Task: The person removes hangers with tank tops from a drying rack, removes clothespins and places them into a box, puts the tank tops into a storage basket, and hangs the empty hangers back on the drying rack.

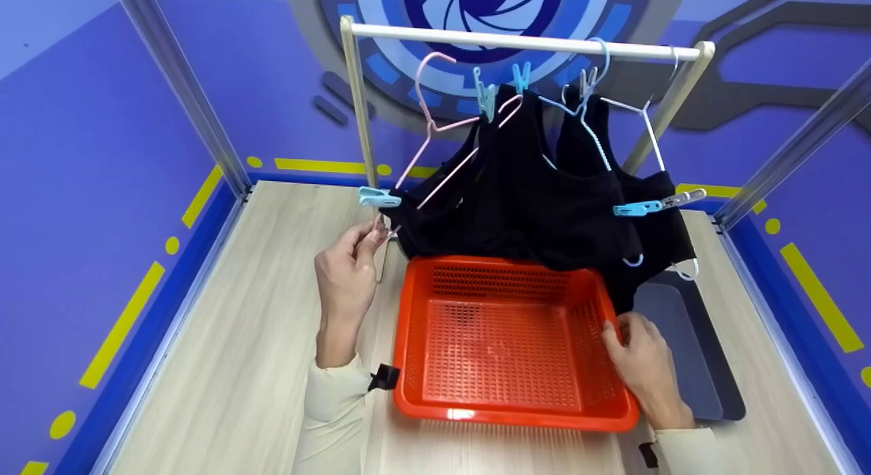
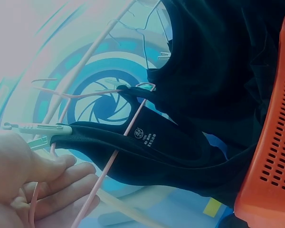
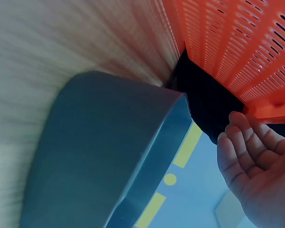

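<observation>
My left hand (image 1: 346, 274) pinches the lower corner of a pink hanger (image 1: 423, 114), whose hook is off the rail. A black tank top (image 1: 435, 220) with a printed label hangs on that hanger, held at its left end by a light blue clothespin (image 1: 380, 198). In the left wrist view the pink wire (image 2: 102, 176) runs past my fingers. My right hand (image 1: 643, 366) holds the right rim of a red-orange plastic basket (image 1: 517, 424), thumb at the rim and fingers outside. The basket is bare inside and tilted, its near side raised off the table.
Behind the basket stands a wooden rack (image 1: 531, 41). More black tops hang there on a blue hanger (image 1: 592, 131) and a white hanger (image 1: 653, 135), with several clothespins on them. A grey tray (image 1: 680, 352) lies right of the basket. Blue walls surround the wooden table (image 1: 224, 339).
</observation>
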A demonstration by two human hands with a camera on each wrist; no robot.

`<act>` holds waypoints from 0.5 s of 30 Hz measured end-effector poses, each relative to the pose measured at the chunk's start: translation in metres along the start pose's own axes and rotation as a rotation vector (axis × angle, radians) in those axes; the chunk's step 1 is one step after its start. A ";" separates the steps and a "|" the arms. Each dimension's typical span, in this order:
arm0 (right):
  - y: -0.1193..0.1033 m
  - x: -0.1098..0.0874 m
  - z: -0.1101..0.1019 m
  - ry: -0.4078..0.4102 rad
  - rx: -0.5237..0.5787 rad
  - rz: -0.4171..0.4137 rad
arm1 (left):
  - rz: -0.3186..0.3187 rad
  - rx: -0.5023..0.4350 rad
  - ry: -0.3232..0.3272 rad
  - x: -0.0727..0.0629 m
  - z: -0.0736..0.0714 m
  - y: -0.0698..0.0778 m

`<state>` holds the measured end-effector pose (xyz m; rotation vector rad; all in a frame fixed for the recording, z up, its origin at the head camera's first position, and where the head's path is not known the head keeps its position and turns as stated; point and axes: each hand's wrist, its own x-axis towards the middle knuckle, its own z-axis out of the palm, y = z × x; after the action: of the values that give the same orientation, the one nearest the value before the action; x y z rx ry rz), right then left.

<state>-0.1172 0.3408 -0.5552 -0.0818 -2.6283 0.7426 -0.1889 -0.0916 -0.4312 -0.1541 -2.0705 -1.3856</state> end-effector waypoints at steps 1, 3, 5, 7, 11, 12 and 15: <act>0.000 0.000 0.000 0.001 0.002 -0.001 | -0.006 -0.013 -0.006 -0.001 0.000 -0.001; 0.000 0.000 0.000 0.004 0.005 0.000 | -0.017 -0.045 -0.020 -0.003 -0.001 -0.003; 0.000 0.000 0.000 0.007 0.010 0.002 | -0.027 -0.070 -0.032 -0.005 -0.003 -0.006; -0.001 0.000 0.000 0.008 0.015 0.004 | -0.043 -0.128 -0.049 -0.008 -0.005 -0.010; -0.001 -0.001 0.000 -0.005 0.018 0.009 | -0.080 -0.241 -0.071 -0.015 -0.010 -0.017; -0.001 -0.001 -0.001 -0.008 0.019 0.011 | -0.089 -0.278 -0.082 -0.016 -0.011 -0.018; 0.000 -0.001 -0.001 -0.022 0.020 0.019 | -0.104 -0.334 -0.119 -0.019 -0.014 -0.022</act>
<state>-0.1154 0.3408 -0.5544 -0.0936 -2.6442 0.7801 -0.1774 -0.1084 -0.4558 -0.2778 -1.9484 -1.8206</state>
